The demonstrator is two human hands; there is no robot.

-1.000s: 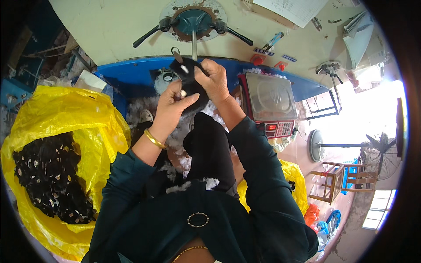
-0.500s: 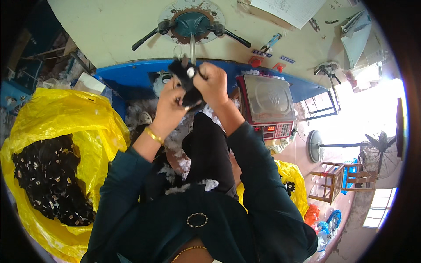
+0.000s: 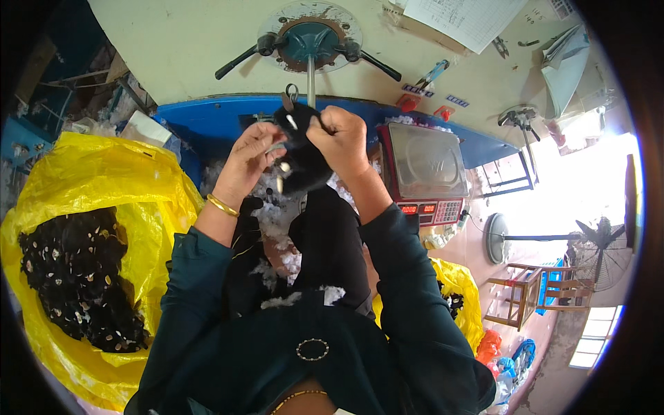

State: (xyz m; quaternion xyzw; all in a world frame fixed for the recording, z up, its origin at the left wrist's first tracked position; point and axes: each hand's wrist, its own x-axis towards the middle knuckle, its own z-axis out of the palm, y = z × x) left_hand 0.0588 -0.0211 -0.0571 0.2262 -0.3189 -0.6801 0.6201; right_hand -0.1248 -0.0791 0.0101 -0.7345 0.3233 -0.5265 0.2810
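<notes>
A small black plush toy (image 3: 309, 164) with a brown ear, pale patches and a metal ring (image 3: 292, 90) at its top hangs before me, just below a metal tube (image 3: 311, 81). My right hand (image 3: 344, 138) is closed on its upper right side, thumb pressed into the black fabric. At the toy's left edge my left hand (image 3: 247, 158) has its fingers bent together in a pinch. Something pale shows by those fingertips, too small to make out.
A yellow bag (image 3: 131, 166) of black, pale-spotted pieces (image 3: 76, 277) lies at left. To the right stands a red scale (image 3: 429, 166). Pliers (image 3: 434, 72) and paper sheets (image 3: 470, 21) lie on the pale machine top. White fluff (image 3: 277, 225) is scattered below.
My left hand has drawn left from its grip around the toy to the toy's edge. More of the toy shows, its lower part hanging down. My right hand keeps hold.
</notes>
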